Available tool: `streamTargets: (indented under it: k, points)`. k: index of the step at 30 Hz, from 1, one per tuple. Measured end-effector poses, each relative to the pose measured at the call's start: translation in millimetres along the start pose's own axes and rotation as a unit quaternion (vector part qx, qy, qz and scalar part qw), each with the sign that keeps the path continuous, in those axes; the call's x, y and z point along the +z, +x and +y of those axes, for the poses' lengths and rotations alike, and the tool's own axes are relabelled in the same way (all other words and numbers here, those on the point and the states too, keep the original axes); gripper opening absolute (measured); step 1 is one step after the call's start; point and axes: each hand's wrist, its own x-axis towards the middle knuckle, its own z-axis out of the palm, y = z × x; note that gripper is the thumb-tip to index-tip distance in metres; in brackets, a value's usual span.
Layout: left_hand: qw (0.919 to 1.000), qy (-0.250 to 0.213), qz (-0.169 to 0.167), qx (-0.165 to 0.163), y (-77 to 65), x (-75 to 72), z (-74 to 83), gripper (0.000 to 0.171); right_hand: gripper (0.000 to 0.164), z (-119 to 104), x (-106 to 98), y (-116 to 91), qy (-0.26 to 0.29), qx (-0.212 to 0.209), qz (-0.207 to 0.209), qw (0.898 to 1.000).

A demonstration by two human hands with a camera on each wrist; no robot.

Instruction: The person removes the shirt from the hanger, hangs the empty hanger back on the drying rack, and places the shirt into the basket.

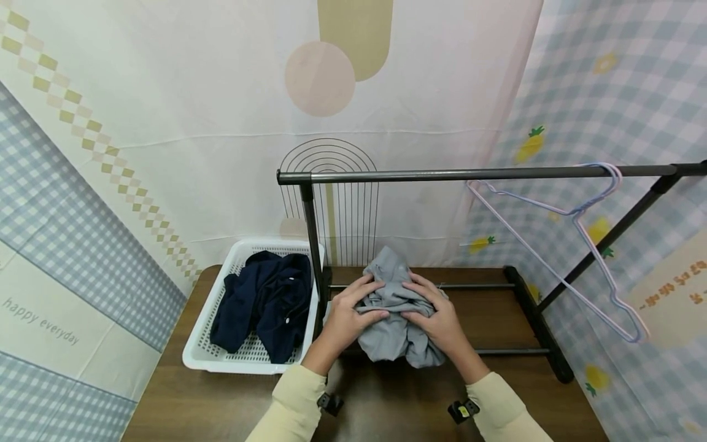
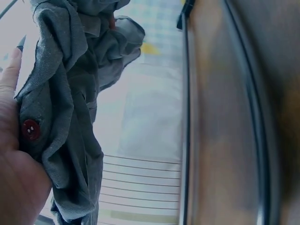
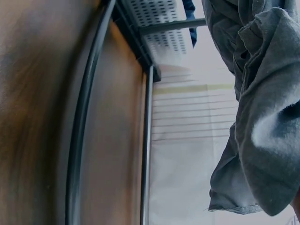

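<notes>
A crumpled grey buttoned garment [image 1: 394, 307] is bunched between both hands above the table, at the middle of the head view. My left hand [image 1: 349, 310] grips its left side, thumb on the near folds and fingers spread along the cloth. On the opposite side my right hand [image 1: 436, 310] holds it in the same way. A dark red button [image 2: 31, 129] shows on the cloth beside the left palm in the left wrist view. In the right wrist view, hanging grey folds [image 3: 267, 136] hide nearly all of the right hand.
A white basket [image 1: 190, 353] with dark navy clothing [image 1: 265, 301] stands to the left. The black rack's top bar [image 1: 397, 175] spans beyond the hands, and its base rails [image 1: 513, 352] lie on the wooden table [image 1: 386, 411]. Pale purple and pink hangers [image 1: 580, 212] hang at right.
</notes>
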Motion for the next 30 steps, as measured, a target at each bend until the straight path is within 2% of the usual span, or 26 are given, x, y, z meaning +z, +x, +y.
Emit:
streamTargets:
  k: [3, 10, 14, 18, 23, 30]
  points:
    - [1.0000, -0.003, -0.004, 0.001, 1.9, -8.7, 7.5, 0.059, 0.059, 3, 1, 1, 0.016, -0.008, 0.001, 1.000]
    - [0.9997, 0.004, 0.002, 0.023, 5.6, -27.9, 22.8, 0.059, 0.059, -12, 3, 2, 0.060, -0.022, -0.002, 0.998]
    - [0.9995, 0.008, 0.007, 0.031, 5.2, -36.5, 28.7, 0.059, 0.057, -22, 5, 4, 0.068, -0.026, -0.006, 0.997]
    - [0.9997, 0.001, 0.007, 0.024, 3.9, -45.1, 35.1, 0.059, 0.058, -30, 9, 6, 0.065, -0.028, -0.010, 0.997]
    - [0.9997, 0.015, 0.006, 0.019, 0.1, -57.4, 42.7, 0.058, 0.057, -38, 15, 7, 0.074, -0.029, -0.015, 0.997]
    - [0.9987, 0.041, 0.014, 0.026, -11.3, -80.4, 51.4, 0.059, 0.057, -47, 31, 7, 0.114, -0.044, -0.038, 0.992]
